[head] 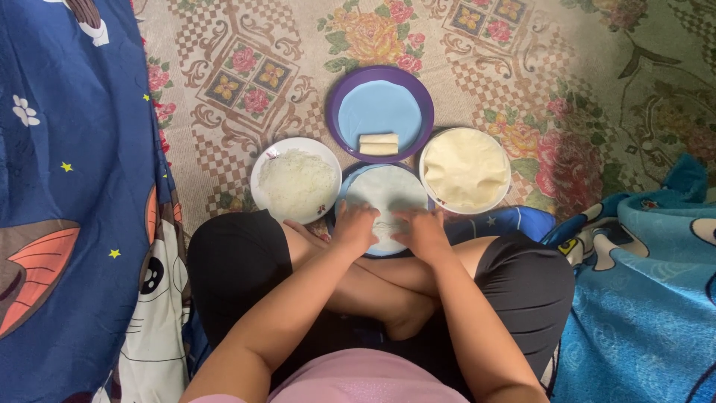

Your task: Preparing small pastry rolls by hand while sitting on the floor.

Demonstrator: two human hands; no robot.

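- On the blue plate [350,195] I see my left hand [356,227] and right hand [421,233] pressing a pale wrapper [385,190]
- Fingers bent over its near edge; whether they pinch it, I cannot tell

— Where are the hands now?

— I see both arms reaching forward over the crossed legs. The left hand [355,227] and the right hand [421,233] lie close together, palms down.

— And the fingers?

— They are bent a little and pressing downward; the wrists are nearly straight, the elbows slightly bent.
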